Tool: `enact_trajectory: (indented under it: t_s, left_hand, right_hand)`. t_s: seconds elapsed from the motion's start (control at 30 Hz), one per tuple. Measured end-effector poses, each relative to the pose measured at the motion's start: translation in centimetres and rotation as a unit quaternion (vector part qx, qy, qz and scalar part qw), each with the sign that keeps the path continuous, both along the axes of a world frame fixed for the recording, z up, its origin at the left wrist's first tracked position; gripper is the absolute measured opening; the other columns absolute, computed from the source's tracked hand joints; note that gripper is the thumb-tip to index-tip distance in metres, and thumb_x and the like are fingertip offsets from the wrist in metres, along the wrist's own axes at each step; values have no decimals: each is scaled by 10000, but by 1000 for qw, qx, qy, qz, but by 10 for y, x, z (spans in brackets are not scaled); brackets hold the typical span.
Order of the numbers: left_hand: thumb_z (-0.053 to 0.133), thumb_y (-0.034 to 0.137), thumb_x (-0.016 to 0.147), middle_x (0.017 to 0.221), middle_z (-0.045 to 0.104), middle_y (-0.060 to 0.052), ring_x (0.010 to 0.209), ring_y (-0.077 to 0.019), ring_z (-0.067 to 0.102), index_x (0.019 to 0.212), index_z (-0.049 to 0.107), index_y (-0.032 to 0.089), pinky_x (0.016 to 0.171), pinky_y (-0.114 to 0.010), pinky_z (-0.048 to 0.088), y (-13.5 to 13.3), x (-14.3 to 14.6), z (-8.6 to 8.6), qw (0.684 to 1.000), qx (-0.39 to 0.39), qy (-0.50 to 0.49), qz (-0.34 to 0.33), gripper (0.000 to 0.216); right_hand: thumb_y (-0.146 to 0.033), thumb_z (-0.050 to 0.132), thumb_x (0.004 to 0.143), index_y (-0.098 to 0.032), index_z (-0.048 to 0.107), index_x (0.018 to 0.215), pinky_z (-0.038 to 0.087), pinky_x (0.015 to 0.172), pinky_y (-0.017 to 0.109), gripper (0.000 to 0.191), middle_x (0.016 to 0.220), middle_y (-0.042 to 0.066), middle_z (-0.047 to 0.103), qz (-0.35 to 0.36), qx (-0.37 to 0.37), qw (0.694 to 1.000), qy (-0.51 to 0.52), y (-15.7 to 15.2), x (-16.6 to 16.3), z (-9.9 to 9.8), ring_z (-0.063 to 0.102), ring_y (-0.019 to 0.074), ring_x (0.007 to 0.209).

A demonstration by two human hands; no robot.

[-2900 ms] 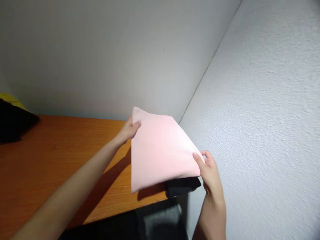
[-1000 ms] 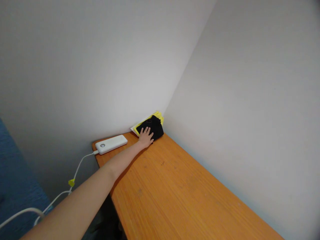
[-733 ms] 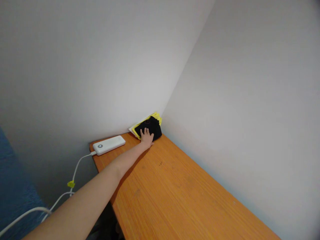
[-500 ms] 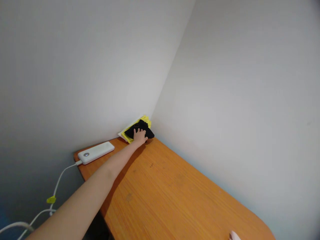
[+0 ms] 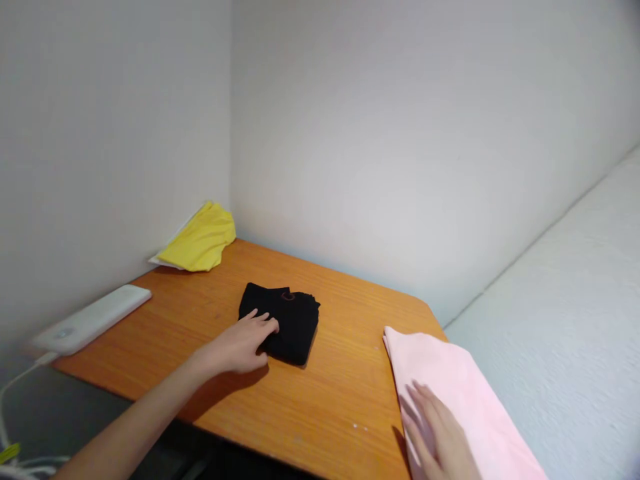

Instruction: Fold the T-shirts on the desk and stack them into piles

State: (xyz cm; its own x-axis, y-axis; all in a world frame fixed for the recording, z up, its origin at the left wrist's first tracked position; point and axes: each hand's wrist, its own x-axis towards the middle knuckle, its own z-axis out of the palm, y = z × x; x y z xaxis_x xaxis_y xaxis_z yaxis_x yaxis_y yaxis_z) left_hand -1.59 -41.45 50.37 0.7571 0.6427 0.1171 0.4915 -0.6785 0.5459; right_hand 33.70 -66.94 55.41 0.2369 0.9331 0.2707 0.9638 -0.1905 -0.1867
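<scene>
A folded black cloth (image 5: 285,320) lies in the middle of the orange wooden table (image 5: 210,313). My left hand (image 5: 243,343) rests on its near left edge with fingers stretched out and laid on the cloth. At the table's right end lies a folded pink cloth (image 5: 450,393). My right hand (image 5: 440,433) lies flat on it, fingers spread. A yellow cloth (image 5: 203,237) sits in the far left corner, on top of something white.
A white power bank (image 5: 93,320) with a cable lies at the table's left edge. Grey walls close in the table behind and on the left. A white textured surface (image 5: 565,313) rises on the right.
The black cloth has left the yellow pile in the corner and now lies mid-table under my left hand. The view swung right; the pink cloth and my right hand came into sight.
</scene>
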Motion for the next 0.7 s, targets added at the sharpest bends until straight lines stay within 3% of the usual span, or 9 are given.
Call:
enact_trajectory:
  t_s: [0.07,0.13,0.23,0.33,0.43,0.5,0.6,0.7]
  left_hand:
    - [670,464,755,1444,502,-163,1384,-321,406,1276,572,171,1184,-496,227,-20,9,3,1000,19,9,-13,606]
    - [656,595,753,1495,423,-189,1400,-339,376,1342,530,140,1181,-522,231,-36,23,2,999,38,11,13,755]
    - [540,443,904,1420,530,-156,1341,-319,466,1273,597,175,1150,-539,290,-51,41,-6,995,58,1,78,460]
    - [379,295,985,1337,618,-87,1262,-252,552,1215,639,218,1129,-489,358,-57,42,-17,993,27,-61,99,356]
    - [353,329,994,1301,648,-24,1232,-222,571,1258,618,273,1108,-463,408,-66,27,-24,987,-48,-123,91,379]
    - [374,357,984,1266,669,-4,1226,-227,572,1207,647,299,1119,-476,398,-76,16,-22,982,-79,-143,93,357]
    - [437,449,951,1237,674,-42,1206,-259,576,1169,650,277,1091,-491,428,-95,9,-14,972,-95,-159,143,350]
    - [557,552,865,1297,626,-98,1246,-305,543,1294,564,237,1053,-502,467,-111,10,-6,964,-109,-155,187,532]
  right_hand:
    - [-448,498,922,-254,658,1159,488,1002,470,346,1239,84,632,43,-15,997,56,13,-42,-9,579,279,1174]
    - [-400,496,940,-258,658,1117,498,968,435,278,1155,73,648,58,-31,993,102,28,-85,-19,599,256,1100]
    - [-358,477,953,-230,635,1163,468,965,443,292,1113,96,630,46,-25,989,139,48,-127,-31,578,269,1063]
    - [-359,404,980,-200,615,1215,435,961,458,354,1128,121,615,13,8,985,169,66,-140,-40,552,281,1056]
    - [-410,327,1000,-185,659,964,460,859,412,403,954,104,634,-15,30,970,240,83,-142,-44,568,253,913]
    - [-466,329,991,-193,613,830,479,749,353,426,817,69,616,-13,37,944,327,91,-149,-46,569,218,790]
    - [-500,404,957,-202,586,941,482,631,273,350,805,32,608,26,42,884,465,96,-168,-48,574,170,704]
    - [-466,543,876,-216,580,1028,487,597,254,295,829,20,605,54,53,880,469,93,-189,-51,589,164,704]
